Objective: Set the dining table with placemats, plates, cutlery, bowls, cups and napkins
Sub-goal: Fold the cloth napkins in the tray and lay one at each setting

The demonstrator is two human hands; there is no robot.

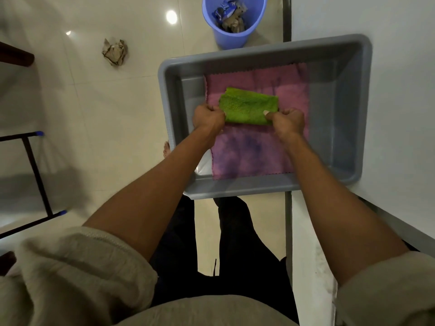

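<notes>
Pale glossy floor tiles [98,109] on the left, white table [400,114] on the right, both hands on a folded green cloth over a grey tub.

Leftmost stands a black metal frame [35,170], then a crumpled paper ball [114,52] on the floor; further along, a blue bin [234,20] holds what looks like wrappers. The left hand [208,116] pinches the near-left end of the green cloth [249,106], fingers curled round it; the right hand [288,121] grips the other end, thumb on top. Under the cloth a pink cloth [254,151] lies flat inside the grey tub [343,109], which overhangs the table's edge.
</notes>
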